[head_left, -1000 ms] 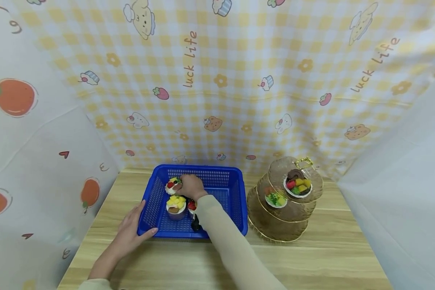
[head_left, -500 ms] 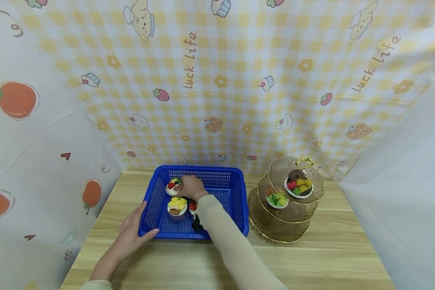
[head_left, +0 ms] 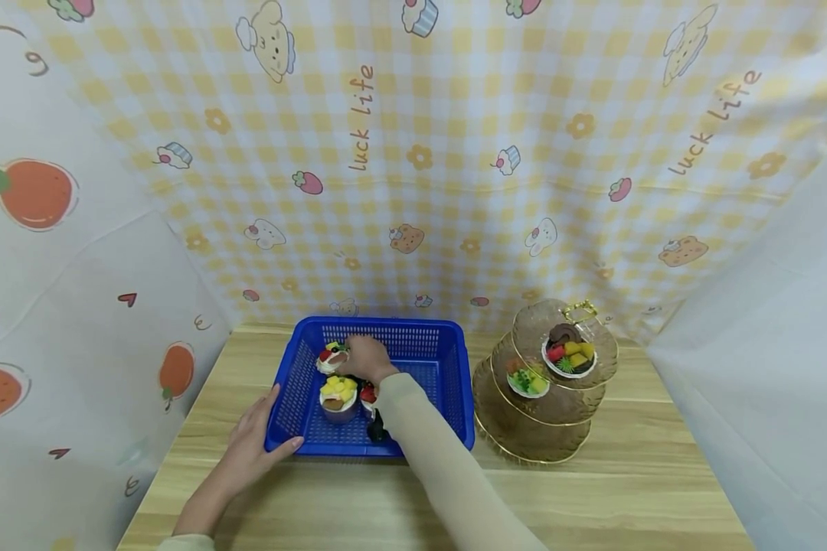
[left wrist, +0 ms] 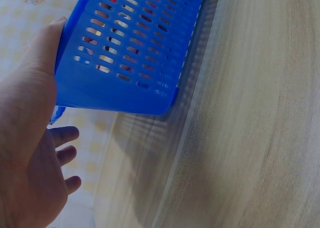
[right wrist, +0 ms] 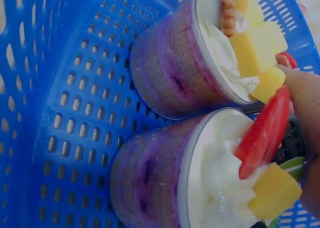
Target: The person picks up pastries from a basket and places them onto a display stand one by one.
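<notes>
Moved hardly at all since half a second earlier, save for a slight shift of view. Held right hand (head_left: 368, 358) inside blue basket (head_left: 338, 450), along the bench's (head_left: 317, 505) back edge, with fingers bent down beside a strawberry-topped dessert cup (right wrist: 205, 173); could not tell whether gripping. Rested left hand (head_left: 251, 436), with fingers spread, against the basket's left front corner.

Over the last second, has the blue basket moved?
No, not visibly: in the head view the blue basket keeps its place beside the tiered stand, with no shift either way against it.
</notes>
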The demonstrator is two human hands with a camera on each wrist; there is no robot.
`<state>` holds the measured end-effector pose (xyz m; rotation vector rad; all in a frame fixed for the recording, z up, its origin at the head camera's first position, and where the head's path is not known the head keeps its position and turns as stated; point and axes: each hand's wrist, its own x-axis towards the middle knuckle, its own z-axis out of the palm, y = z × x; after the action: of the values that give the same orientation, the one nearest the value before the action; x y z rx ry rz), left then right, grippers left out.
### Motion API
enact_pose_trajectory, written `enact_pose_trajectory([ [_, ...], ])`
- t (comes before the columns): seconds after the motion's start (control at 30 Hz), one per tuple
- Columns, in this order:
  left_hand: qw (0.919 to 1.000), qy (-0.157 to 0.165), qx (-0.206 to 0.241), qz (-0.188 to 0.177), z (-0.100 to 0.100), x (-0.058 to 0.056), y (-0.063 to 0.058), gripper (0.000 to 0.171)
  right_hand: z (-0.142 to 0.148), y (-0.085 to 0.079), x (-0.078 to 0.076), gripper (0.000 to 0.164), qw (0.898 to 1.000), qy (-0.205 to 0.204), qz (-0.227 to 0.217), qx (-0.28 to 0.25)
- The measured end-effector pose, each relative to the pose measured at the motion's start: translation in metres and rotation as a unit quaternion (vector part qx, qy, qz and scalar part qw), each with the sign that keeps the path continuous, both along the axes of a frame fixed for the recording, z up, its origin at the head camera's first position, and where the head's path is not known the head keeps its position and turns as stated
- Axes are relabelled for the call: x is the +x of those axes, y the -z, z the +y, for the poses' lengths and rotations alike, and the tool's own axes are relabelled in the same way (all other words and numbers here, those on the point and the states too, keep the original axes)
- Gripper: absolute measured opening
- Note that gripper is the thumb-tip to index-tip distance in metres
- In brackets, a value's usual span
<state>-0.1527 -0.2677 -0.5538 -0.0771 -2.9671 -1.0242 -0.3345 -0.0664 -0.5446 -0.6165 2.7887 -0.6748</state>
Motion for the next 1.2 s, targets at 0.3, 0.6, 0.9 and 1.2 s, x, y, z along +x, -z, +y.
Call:
enact_pose_trajectory([
  [0.3, 1.0, 0.002, 0.004, -0.001, 0.001, 0.002, 0.0, 0.1, 0.007, -0.002, 0.005, 0.053, 0.999, 0.011, -0.009, -0.038],
  [0.6, 1.0, 0.003, 0.001, 0.0, 0.0, 0.001, -0.001, 0.1, 0.018, -0.014, 0.011, 0.064, 0.991, 0.014, -0.033, -0.133],
  [0.9, 1.0, 0.004, 0.002, 0.001, -0.001, 0.001, 0.001, 0.1, 0.036, -0.027, 0.014, 0.056, 0.99, 0.021, -0.015, -0.142],
  [1.2, 1.0, 0.006, 0.004, 0.004, -0.003, -0.001, 0.002, 0.101, 0.063, -0.046, 0.021, 0.056, 0.988, 0.019, 0.038, -0.151],
])
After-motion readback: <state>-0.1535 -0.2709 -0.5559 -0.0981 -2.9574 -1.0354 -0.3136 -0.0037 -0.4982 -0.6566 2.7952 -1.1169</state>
